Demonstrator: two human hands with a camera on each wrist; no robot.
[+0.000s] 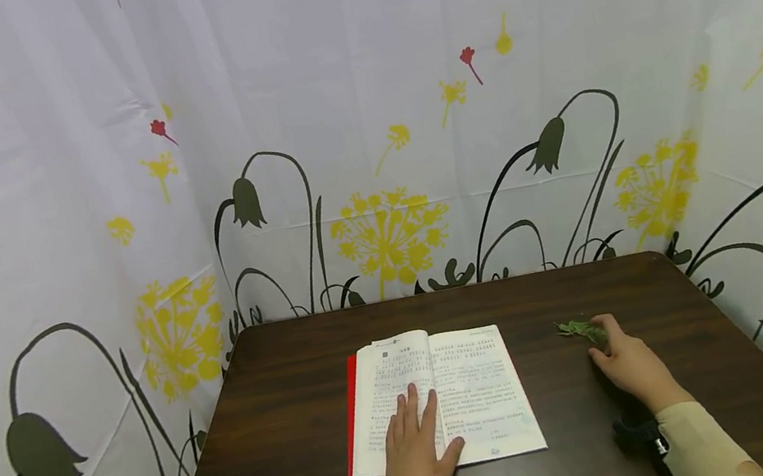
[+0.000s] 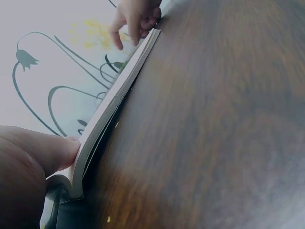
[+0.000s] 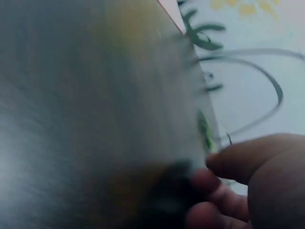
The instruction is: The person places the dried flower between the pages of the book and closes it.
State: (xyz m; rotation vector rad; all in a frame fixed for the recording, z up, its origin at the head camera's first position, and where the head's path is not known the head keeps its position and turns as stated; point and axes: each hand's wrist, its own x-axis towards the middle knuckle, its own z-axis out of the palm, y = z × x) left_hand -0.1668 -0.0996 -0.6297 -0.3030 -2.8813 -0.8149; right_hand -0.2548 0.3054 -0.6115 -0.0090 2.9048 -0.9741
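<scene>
An open book with a red cover edge lies on the dark wooden table. My left hand rests on its left page with fingers spread and the thumb across the lower middle; in the left wrist view the thumb touches the page by the book's lower edge. To the right of the book lies a small green leafy sprig. My right hand is at its right end, index finger and thumb apart on either side. From the right wrist, the sprig shows just beyond the thumb tip; contact is unclear.
The dark brown table reaches back to a white curtain printed with flowers, which also hangs at both sides. A black band is around my right wrist, at the end of a light sleeve.
</scene>
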